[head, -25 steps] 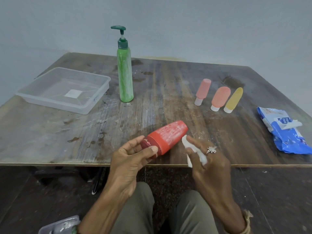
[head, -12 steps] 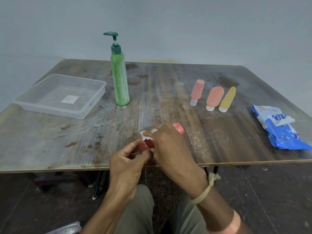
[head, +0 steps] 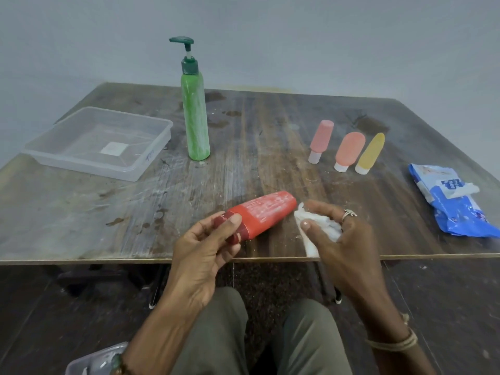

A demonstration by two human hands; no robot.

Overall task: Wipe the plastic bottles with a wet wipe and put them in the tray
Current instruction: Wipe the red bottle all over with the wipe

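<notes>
On the blue wipe packet (head: 457,204) at the right, only "mee mee" is readable. Near the table (head: 81,212) edge, the left hand (head: 205,247) grips the red bottle (head: 263,213) by its cap end; the right hand (head: 335,236), just beside, clutches a white wipe (head: 319,228). Behind stand a green pump bottle (head: 195,115), three small bottles (head: 349,151) and a clear tray (head: 100,143).

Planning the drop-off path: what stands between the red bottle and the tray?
Head view: only bare table between red bottle and tray.
</notes>
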